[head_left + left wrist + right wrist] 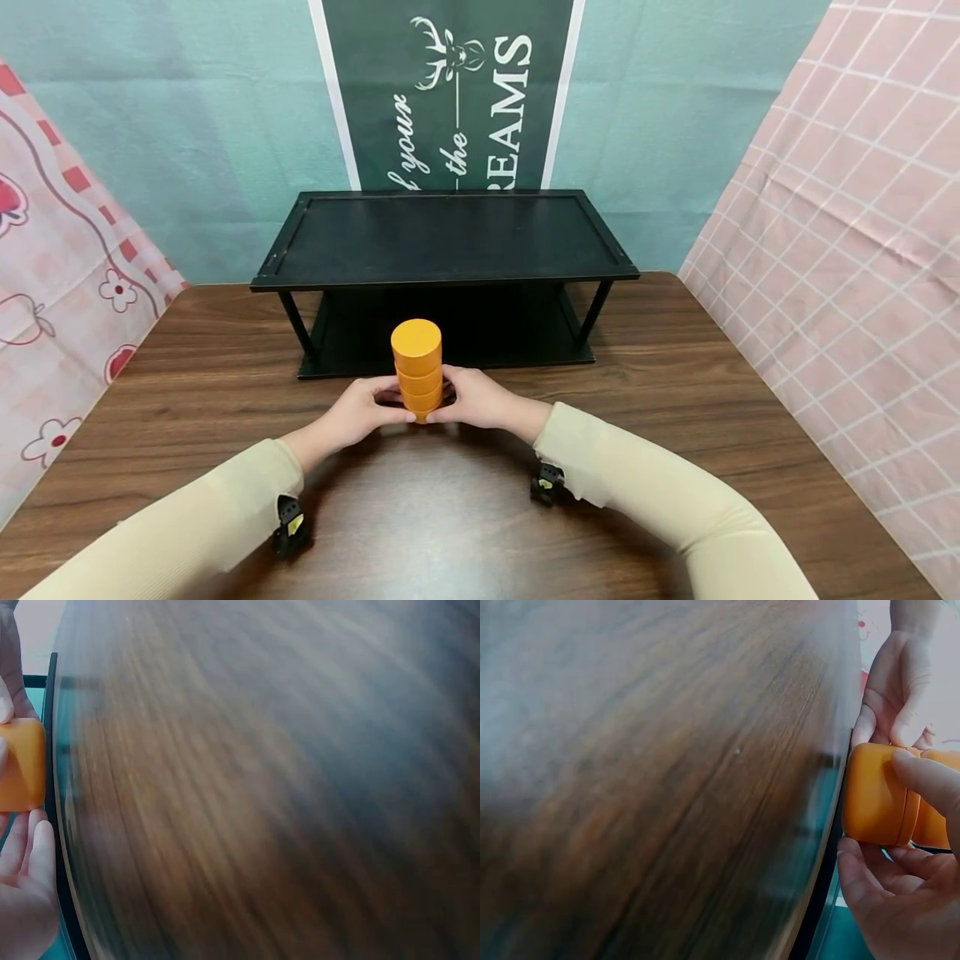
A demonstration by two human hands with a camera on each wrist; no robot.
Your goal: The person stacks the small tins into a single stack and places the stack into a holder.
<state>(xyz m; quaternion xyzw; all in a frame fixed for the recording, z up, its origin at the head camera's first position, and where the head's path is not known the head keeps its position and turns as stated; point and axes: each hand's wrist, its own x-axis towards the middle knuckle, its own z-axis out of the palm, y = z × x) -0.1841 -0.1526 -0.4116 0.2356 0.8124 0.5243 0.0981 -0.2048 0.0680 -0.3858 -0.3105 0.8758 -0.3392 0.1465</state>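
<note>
A stack of several orange round pieces (418, 367), with a flat top and narrow seams between its layers, stands upright in front of the black rack. My left hand (356, 411) grips its lower part from the left, thumb at the front and fingers round the side. From the right, my right hand (482, 400) holds the same lower part, the two thumbs close together at the front. The right wrist view shows an orange piece (880, 793) with rounded edges between the right thumb and fingers. In the left wrist view only part of the orange stack (24, 769) shows.
A black two-tier rack (442, 237) stands at the back of the brown wooden table (660, 400), just behind the stack. Green cloth (187, 142) hangs behind it, with patterned pink cloths (862, 208) at the sides. Each sleeve has a small black device (291, 525) at the wrist.
</note>
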